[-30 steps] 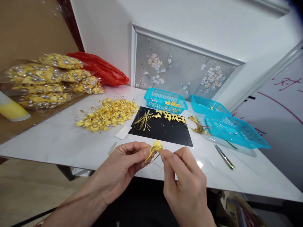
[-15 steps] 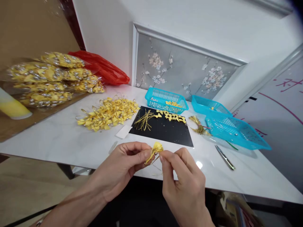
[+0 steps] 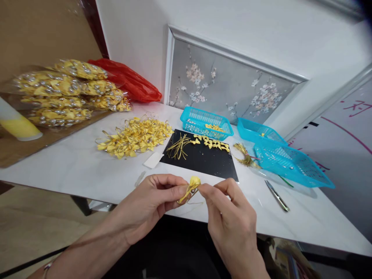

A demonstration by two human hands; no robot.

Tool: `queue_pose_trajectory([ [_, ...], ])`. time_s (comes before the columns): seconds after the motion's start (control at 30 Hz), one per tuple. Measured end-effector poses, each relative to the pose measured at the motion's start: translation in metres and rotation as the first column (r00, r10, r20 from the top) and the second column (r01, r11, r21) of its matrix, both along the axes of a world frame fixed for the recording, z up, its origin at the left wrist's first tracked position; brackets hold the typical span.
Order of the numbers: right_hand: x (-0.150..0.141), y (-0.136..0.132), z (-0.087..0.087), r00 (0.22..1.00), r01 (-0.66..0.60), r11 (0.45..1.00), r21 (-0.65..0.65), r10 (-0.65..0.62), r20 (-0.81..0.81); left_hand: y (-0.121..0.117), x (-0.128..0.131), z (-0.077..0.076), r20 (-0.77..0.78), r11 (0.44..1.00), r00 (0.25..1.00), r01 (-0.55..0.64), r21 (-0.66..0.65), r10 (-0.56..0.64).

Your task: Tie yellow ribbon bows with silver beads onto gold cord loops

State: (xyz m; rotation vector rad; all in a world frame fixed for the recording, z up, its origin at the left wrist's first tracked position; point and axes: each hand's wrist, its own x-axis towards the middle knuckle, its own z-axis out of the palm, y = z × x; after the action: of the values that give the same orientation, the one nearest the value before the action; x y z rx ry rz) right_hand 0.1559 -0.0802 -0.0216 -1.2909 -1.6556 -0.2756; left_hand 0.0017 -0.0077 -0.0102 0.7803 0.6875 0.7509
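Over the table's front edge, my left hand pinches a yellow ribbon bow between thumb and fingers. Thin gold cord runs around the bow, with a silver bead at its underside. A loose end of cord dangles below. My right hand is closed at the bow's right side, its thumb and forefinger pinched on the gold cord; the exact grip is partly hidden. Beyond my hands, a black mat carries cut gold cords and several flat yellow bows.
Left of the mat lies a heap of finished yellow bows. Bagged bows and a red plastic bag are at the back left. Blue baskets, a cord bundle and a closed-looking knife are to the right.
My right hand has shifted slightly right, away from the left hand. The bow stays in my left fingers, and its bead and cord show more. The view has tilted a little.
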Motion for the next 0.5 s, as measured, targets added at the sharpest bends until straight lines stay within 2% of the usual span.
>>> queue_pose_trajectory([
  [0.5, 0.0025, 0.0019, 0.0030, 1.000, -0.010, 1.000, -0.021, 0.011, 0.023, 0.0005, -0.0019, 0.0022, -0.035, 1.000, 0.999, -0.004, -0.001, 0.004],
])
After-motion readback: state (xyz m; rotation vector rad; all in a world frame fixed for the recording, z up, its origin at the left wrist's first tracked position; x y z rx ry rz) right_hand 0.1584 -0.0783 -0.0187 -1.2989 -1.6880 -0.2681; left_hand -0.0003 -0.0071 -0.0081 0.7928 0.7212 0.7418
